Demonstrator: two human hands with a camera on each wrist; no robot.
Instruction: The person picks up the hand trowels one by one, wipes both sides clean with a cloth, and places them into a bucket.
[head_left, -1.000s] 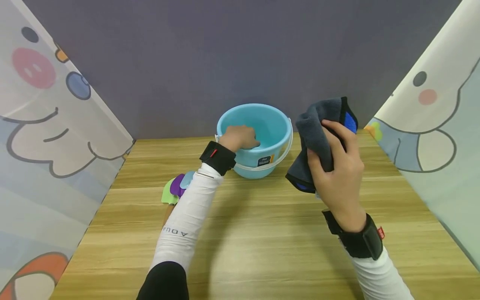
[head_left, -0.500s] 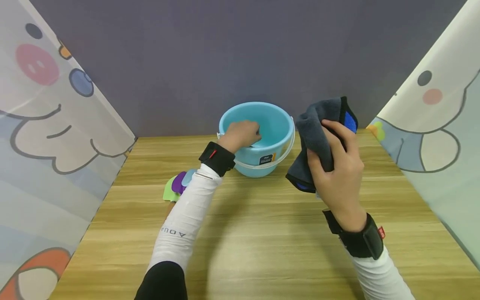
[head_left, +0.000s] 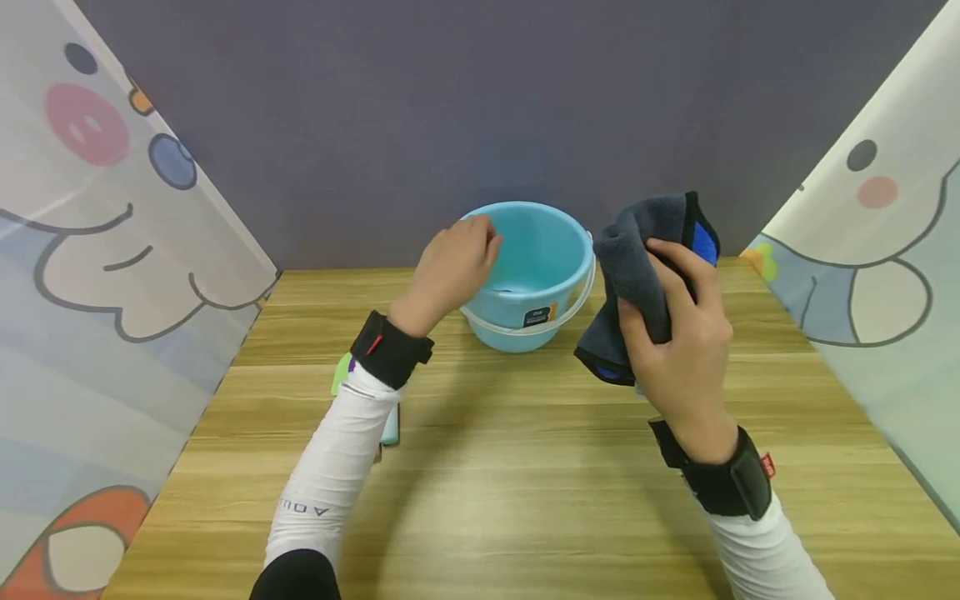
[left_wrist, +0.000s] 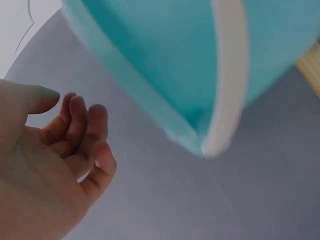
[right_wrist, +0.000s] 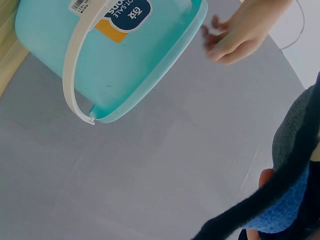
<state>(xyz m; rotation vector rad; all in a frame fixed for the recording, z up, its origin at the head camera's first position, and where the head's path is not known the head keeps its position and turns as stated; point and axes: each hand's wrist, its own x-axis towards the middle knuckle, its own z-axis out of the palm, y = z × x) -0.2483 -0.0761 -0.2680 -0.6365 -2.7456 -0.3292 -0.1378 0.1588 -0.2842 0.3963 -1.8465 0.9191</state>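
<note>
The light blue bucket (head_left: 536, 250) stands upright at the back of the table, its white handle (head_left: 581, 302) lowered against the front. Above the bucket's left rim is my left hand (head_left: 450, 271); the left wrist view shows its fingers (left_wrist: 97, 122) loosely bent, apart from the bucket and holding nothing. My right hand (head_left: 678, 367) grips a folded dark grey cloth (head_left: 633, 267) with black edging and a blue reverse side, up in the air right of the bucket. Part of the cloth (right_wrist: 292, 205) also shows in the right wrist view. The bucket's bottom is mostly hidden.
Left of the bucket, a green utensil head (head_left: 341, 375) and a sliver of purple show beside my left sleeve (head_left: 330, 467), which covers the rest. A pale blue piece (head_left: 391, 427) lies by that sleeve. A grey wall (head_left: 450, 108) rises behind the wooden table (head_left: 570, 500).
My left hand has come up out of the bucket and moved left, over its rim. The right hand still holds the cloth in about the same place.
</note>
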